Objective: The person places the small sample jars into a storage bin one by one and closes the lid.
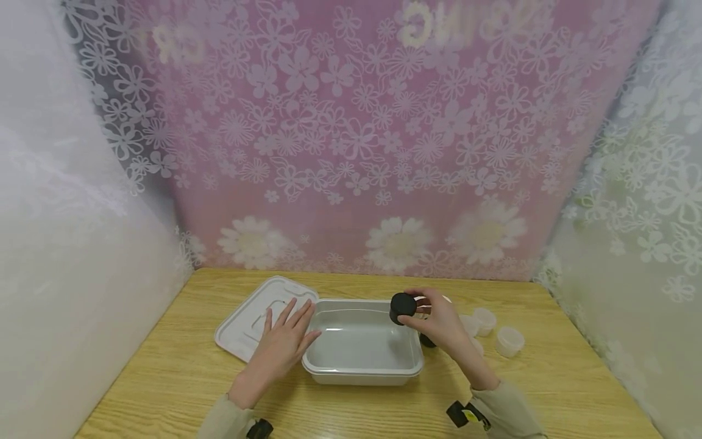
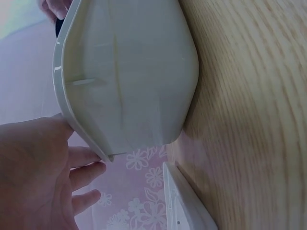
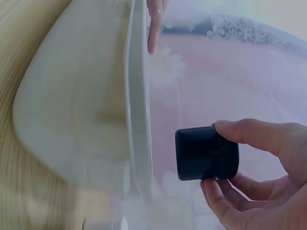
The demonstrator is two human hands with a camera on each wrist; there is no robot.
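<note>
A white rectangular plastic tub (image 1: 364, 371) stands uncovered in the middle of the table, its visible floor bare. My left hand (image 1: 282, 346) touches the tub's left rim with its fingers spread and fairly straight. Between the thumb and fingers of my right hand (image 1: 443, 326) is a small round black jar (image 3: 201, 153). That jar is tipped on its side above the tub's right rim. Another black object (image 1: 427, 341) shows beside the tub's right side, partly hidden by the right hand.
A white lid (image 1: 238, 329) lies left of the tub, partly behind my left hand. Right of the tub are several small translucent round containers (image 1: 510, 341), some hidden by the right hand and forearm. A pink flowered curtain (image 1: 351, 152) hangs behind the wooden table (image 1: 559, 390).
</note>
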